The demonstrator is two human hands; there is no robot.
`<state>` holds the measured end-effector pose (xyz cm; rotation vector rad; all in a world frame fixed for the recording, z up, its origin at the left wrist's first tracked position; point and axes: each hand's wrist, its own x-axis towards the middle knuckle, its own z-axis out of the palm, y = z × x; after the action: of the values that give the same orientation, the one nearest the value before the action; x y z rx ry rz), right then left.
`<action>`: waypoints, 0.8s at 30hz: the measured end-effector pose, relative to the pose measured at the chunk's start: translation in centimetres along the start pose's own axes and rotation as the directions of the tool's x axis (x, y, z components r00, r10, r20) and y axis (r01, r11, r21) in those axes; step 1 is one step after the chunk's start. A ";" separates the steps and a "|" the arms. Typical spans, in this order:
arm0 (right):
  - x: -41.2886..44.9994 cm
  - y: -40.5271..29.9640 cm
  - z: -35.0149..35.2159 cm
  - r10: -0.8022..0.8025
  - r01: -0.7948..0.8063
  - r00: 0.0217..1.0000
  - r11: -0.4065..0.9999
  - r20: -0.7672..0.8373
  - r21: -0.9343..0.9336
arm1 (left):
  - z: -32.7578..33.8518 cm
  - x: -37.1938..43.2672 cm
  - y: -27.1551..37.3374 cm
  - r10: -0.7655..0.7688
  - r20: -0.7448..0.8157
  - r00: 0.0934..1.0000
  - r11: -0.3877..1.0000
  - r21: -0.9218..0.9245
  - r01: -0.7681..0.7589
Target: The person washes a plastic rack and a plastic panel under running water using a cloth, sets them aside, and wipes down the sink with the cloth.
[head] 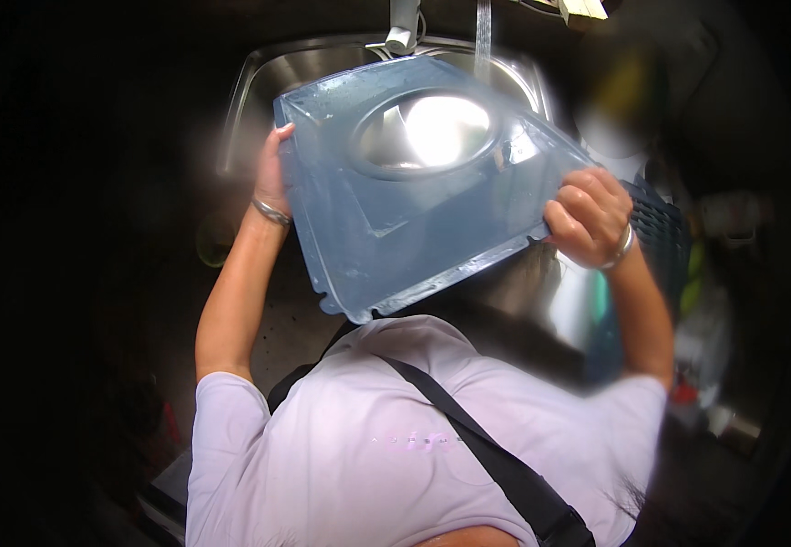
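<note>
A bluish translucent plastic panel with raised edges and an oval opening or window is held tilted over a stainless steel sink. Its surface looks wet. My left hand grips the panel's left edge, with the thumb on top and the fingers hidden behind it. My right hand is closed around the right edge. Beyond the panel's far edge stands a grey-white faucet. A clear stream of water falls to the right of it, its lower end meeting the panel's far side or passing behind it; I cannot tell which.
A dark plastic basket stands beyond my right wrist. A pale object lies at the top right, above the sink. Blurred items, one of them red, are at the lower right. The surroundings are mostly dark.
</note>
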<state>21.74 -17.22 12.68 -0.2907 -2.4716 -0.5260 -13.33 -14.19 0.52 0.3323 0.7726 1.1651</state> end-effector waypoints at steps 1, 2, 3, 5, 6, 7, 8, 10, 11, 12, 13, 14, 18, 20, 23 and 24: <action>-0.8 -0.2 -0.1 0.006 -0.006 1.000 1.000 0.009 -0.003 | 0.1 0.0 -0.5 -0.010 0.005 1.000 1.000 -0.003 0.010; -1.5 -0.4 -0.1 0.028 -0.028 1.000 0.999 0.006 -0.023 | 0.2 -0.1 -1.0 0.001 -0.004 1.000 1.000 -0.021 -0.001; -2.2 -0.6 -0.2 0.051 -0.051 0.999 0.998 0.003 -0.045 | 0.3 -0.3 -1.5 0.010 -0.012 1.000 0.999 -0.038 -0.010; -3.5 -1.1 -0.5 0.140 -0.138 0.990 0.988 0.028 -0.067 | 0.9 -1.1 -2.0 -0.032 0.022 0.999 0.997 -0.067 0.033; -4.0 -1.3 -0.3 0.167 -0.165 0.986 0.982 0.017 -0.088 | 1.1 -1.3 -2.1 -0.031 0.049 0.998 0.997 -0.071 0.035; -4.3 -1.5 -0.2 0.194 -0.192 0.981 0.975 0.006 -0.108 | 1.1 -1.4 -2.1 -0.031 0.077 0.997 0.996 -0.076 0.036; -4.4 -1.8 -0.3 0.242 -0.236 0.969 0.964 0.041 -0.124 | 1.1 -1.4 -2.1 -0.044 0.077 0.996 0.995 -0.090 0.051; -3.9 -2.3 0.0 0.278 -0.267 0.958 0.953 0.063 -0.147 | 0.8 -1.1 -1.6 -0.055 0.080 0.995 0.992 -0.107 0.064; -3.7 -2.6 0.1 0.304 -0.288 0.950 0.943 0.077 -0.164 | 0.6 -0.9 -1.3 -0.054 0.077 0.996 0.990 -0.124 0.063; -3.7 -2.9 0.1 0.333 -0.315 0.939 0.935 0.093 -0.165 | 0.3 -0.8 -1.4 -0.077 0.088 0.993 0.985 -0.145 0.090; -3.7 -3.1 0.0 0.341 -0.321 0.935 0.931 0.097 -0.173 | 0.2 -0.6 -1.5 -0.087 0.096 0.992 0.985 -0.143 0.100; -3.7 -3.3 -0.3 0.359 -0.335 0.926 0.924 0.116 -0.184 | 0.2 -0.4 -1.7 -0.092 0.093 0.991 0.982 -0.159 0.106; -5.4 -5.3 -2.7 0.397 -0.365 0.894 0.914 0.207 -0.177 | 1.5 -1.2 -4.8 -0.109 0.143 0.984 0.970 -0.199 0.137; -6.1 -6.4 -4.1 0.418 -0.376 0.859 0.907 0.295 -0.191 | 2.8 -1.8 -6.3 -0.129 0.170 0.977 0.970 -0.182 0.159; -6.6 -8.2 -6.2 0.500 -0.471 0.802 0.866 0.326 -0.169 | 4.6 -2.0 -8.1 -0.179 0.238 0.955 0.967 -0.135 0.215; -7.2 -8.8 -6.9 0.514 -0.492 0.789 0.857 0.337 -0.154 | 5.4 -2.0 -8.6 -0.207 0.202 0.957 0.963 -0.128 0.236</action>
<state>28.18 -28.67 10.92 -1.1337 -2.5727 -0.3291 -3.93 -18.51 -0.12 0.2185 0.5383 0.9580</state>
